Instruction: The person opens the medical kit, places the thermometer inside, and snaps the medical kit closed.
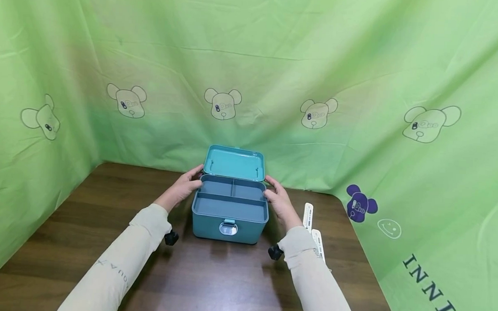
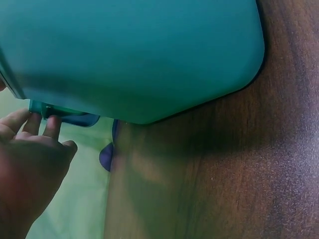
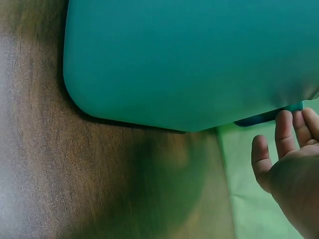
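A teal storage box (image 1: 225,229) stands on the table with its lid (image 1: 234,162) raised at the back. Inside it sits a grey-blue divided tray (image 1: 230,206) with three compartments, and a clasp (image 1: 228,226) is on the front. My left hand (image 1: 184,187) is at the box's left side, thumb by the rim, other fingers reaching toward the lid. My right hand (image 1: 279,200) mirrors it on the right. In the wrist views, fingertips of the left hand (image 2: 32,159) and right hand (image 3: 294,159) touch or nearly touch the back by the lid. The thumbs are mostly hidden there.
Two white, slotted flat pieces (image 1: 308,216) lie on the wooden table (image 1: 211,282), to the right of the box beside the right forearm. A green printed curtain (image 1: 273,60) surrounds the table's back and sides.
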The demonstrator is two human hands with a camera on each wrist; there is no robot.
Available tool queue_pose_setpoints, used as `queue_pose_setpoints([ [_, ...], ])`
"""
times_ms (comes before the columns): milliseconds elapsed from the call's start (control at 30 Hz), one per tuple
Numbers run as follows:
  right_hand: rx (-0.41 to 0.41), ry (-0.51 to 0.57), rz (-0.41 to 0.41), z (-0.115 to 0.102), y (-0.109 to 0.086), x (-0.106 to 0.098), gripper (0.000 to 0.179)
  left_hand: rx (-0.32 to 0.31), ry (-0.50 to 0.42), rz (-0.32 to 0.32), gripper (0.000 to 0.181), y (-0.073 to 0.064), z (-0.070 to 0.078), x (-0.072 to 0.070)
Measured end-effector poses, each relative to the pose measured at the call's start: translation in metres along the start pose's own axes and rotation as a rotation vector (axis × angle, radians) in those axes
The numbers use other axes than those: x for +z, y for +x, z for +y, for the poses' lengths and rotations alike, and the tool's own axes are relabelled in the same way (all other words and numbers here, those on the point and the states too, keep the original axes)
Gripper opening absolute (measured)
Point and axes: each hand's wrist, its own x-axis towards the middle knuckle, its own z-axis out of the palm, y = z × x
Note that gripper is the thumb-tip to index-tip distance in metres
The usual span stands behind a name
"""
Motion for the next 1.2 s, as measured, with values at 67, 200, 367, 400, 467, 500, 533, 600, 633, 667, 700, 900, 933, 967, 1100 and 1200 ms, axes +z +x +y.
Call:
queue_pose_setpoints([
  [67, 0.011, -0.009, 0.003, -0.002, -0.001, -0.001, 0.070, -0.006, -0.001, -0.006, 0.081, 0.001, 0.000, -0.001],
  [200, 0.029, -0.041, 0.034, -0.007, -0.006, 0.002, 0.060, -0.038, -0.003, -0.018, 0.077, 0.000, -0.001, -0.003],
  [367, -0.030, -0.181, 0.094, -0.014, -0.016, 0.004, 0.052, -0.070, 0.031, 0.003, 0.070, -0.007, 0.006, -0.002],
  [400, -0.046, -0.214, 0.105, -0.016, -0.020, 0.003, 0.051, -0.071, 0.046, 0.019, 0.067, -0.008, 0.007, -0.001],
  [467, -0.074, -0.286, 0.127, -0.019, -0.026, -0.001, 0.050, -0.066, 0.088, 0.050, 0.062, -0.013, 0.008, 0.003],
  [500, -0.089, -0.319, 0.139, -0.020, -0.029, -0.003, 0.049, -0.059, 0.111, 0.069, 0.059, -0.014, 0.005, 0.005],
  [533, -0.102, -0.344, 0.154, -0.021, -0.032, -0.006, 0.048, -0.058, 0.134, 0.086, 0.057, -0.016, 0.006, 0.007],
  [600, -0.127, -0.374, 0.176, -0.024, -0.040, -0.013, 0.047, -0.053, 0.178, 0.122, 0.055, -0.022, 0.008, 0.012],
  [633, -0.139, -0.388, 0.181, -0.024, -0.044, -0.016, 0.046, -0.045, 0.193, 0.139, 0.055, -0.026, 0.009, 0.014],
  [667, -0.153, -0.397, 0.182, -0.025, -0.048, -0.019, 0.046, -0.037, 0.200, 0.159, 0.055, -0.030, 0.009, 0.015],
  [700, -0.167, -0.403, 0.179, -0.026, -0.052, -0.023, 0.046, -0.028, 0.209, 0.177, 0.055, -0.034, 0.009, 0.017],
  [900, -0.255, -0.463, 0.182, -0.025, -0.086, -0.046, 0.043, 0.017, 0.257, 0.187, 0.063, -0.059, -0.004, 0.023],
  [933, -0.268, -0.479, 0.192, -0.025, -0.092, -0.050, 0.042, 0.020, 0.263, 0.173, 0.066, -0.063, -0.005, 0.025],
  [967, -0.277, -0.501, 0.202, -0.024, -0.098, -0.054, 0.042, 0.024, 0.267, 0.157, 0.070, -0.068, -0.005, 0.026],
  [1100, -0.288, -0.559, 0.228, -0.023, -0.118, -0.065, 0.041, 0.028, 0.278, 0.103, 0.086, -0.084, -0.002, 0.028],
  [1200, -0.288, -0.582, 0.243, -0.021, -0.127, -0.068, 0.040, 0.041, 0.305, 0.088, 0.099, -0.090, 0.002, 0.029],
])
